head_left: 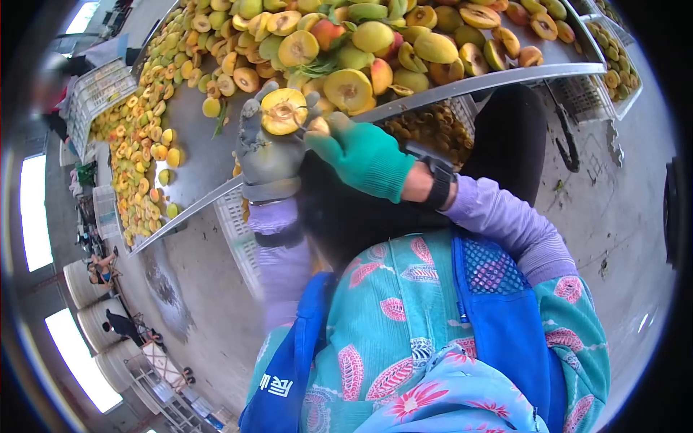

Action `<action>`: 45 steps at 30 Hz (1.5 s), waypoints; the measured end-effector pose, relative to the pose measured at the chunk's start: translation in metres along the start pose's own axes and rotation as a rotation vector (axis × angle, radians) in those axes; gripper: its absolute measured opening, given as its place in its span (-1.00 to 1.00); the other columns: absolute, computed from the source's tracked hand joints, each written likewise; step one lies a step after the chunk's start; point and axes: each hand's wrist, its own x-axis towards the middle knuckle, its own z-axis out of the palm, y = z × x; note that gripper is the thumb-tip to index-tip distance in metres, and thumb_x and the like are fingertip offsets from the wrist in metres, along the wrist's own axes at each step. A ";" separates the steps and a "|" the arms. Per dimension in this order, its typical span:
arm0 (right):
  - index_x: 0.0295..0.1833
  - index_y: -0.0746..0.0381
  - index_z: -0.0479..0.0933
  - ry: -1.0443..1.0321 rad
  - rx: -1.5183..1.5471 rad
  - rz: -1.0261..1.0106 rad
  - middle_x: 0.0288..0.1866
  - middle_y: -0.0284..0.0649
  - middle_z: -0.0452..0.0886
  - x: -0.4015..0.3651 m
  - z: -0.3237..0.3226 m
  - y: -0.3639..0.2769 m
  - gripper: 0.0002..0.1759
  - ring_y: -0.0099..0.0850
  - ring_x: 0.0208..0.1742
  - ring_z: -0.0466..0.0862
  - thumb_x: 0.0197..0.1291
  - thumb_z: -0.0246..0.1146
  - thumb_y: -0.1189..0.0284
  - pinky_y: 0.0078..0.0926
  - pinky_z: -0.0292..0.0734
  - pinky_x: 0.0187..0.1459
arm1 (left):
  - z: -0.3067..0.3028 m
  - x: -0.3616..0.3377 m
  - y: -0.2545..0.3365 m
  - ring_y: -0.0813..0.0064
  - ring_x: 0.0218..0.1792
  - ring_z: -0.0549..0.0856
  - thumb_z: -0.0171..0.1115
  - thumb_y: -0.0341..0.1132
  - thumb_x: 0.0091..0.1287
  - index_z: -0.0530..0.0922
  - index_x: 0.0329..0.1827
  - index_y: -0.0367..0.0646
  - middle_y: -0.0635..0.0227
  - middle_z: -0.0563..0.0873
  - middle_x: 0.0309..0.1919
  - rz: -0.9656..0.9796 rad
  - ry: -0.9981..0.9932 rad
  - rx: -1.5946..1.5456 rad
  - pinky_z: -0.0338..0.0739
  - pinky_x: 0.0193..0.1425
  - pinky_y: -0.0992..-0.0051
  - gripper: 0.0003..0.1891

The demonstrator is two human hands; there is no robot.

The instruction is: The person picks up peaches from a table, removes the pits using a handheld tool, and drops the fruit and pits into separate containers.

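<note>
My left hand (271, 148), in a grey glove, is closed around a halved yellow peach (284, 112). Its cut face is turned up, showing a brownish hollow in the middle. My right hand (364, 155) wears a green glove and is closed in a pinch just to the right of that half. A small thin tool (303, 128) seems to poke out from its fingertips toward the peach; most of it is hidden by the fingers. Right beyond both hands, many cut and whole peaches (348, 90) are heaped on a metal table (191, 155).
The table's raised metal rim (484, 83) runs just beyond my hands. Below it, a crate holds brownish pieces (429, 133). White plastic crates stand at the left (101, 94) and right (585, 97). A person (58, 97) is at the table's far left; others are farther off.
</note>
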 end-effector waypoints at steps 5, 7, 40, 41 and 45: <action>0.00 0.36 0.44 0.009 0.037 0.130 -0.26 0.21 0.63 -0.003 -0.011 -0.013 -0.46 0.16 -0.15 0.63 0.38 0.06 0.02 -0.01 0.51 -0.14 | 0.035 0.002 -0.033 0.23 0.06 0.63 0.07 -0.09 0.46 0.43 0.19 -0.23 0.09 0.62 0.06 0.150 0.154 0.251 0.55 0.18 0.22 -0.58; -0.05 0.39 0.42 0.002 0.068 0.144 -0.24 0.24 0.63 -0.003 -0.014 -0.013 -0.42 0.17 -0.12 0.63 0.39 0.03 -0.02 0.01 0.50 -0.10 | 0.027 0.005 -0.036 0.07 0.05 0.64 0.05 -0.04 0.47 0.39 0.23 -0.20 0.01 0.60 0.10 0.136 0.135 0.247 0.53 0.20 0.10 -0.54; -0.10 0.30 0.53 -0.102 0.558 0.374 -0.53 -0.33 0.49 -0.007 -0.013 -0.017 -0.44 -0.55 -0.58 0.49 0.42 -0.01 -0.03 -0.53 0.44 -0.57 | 0.044 0.030 -0.033 0.37 -0.36 0.71 0.02 -0.14 0.49 0.57 -0.13 -0.25 0.22 0.70 -0.33 0.114 0.024 1.069 0.66 -0.28 0.43 -0.68; -0.12 0.31 0.53 -0.109 0.699 0.427 -0.49 -0.33 0.51 -0.011 -0.016 -0.021 -0.47 -0.58 -0.51 0.47 0.43 -0.01 0.00 -0.51 0.43 -0.49 | 0.050 0.025 -0.033 0.40 -0.38 0.72 0.06 -0.15 0.48 0.59 -0.18 -0.26 0.22 0.71 -0.34 -0.031 0.140 0.800 0.66 -0.30 0.45 -0.69; -0.21 0.24 0.51 -0.143 0.630 0.422 -0.59 -0.25 0.48 -0.002 -0.018 -0.008 -0.50 -0.44 -0.65 0.49 0.42 -0.01 -0.01 -0.43 0.40 -0.64 | 0.039 0.038 -0.049 0.40 -0.46 0.72 0.14 -0.21 0.45 0.60 -0.23 -0.25 0.20 0.72 -0.39 0.198 0.293 1.057 0.64 -0.41 0.48 -0.74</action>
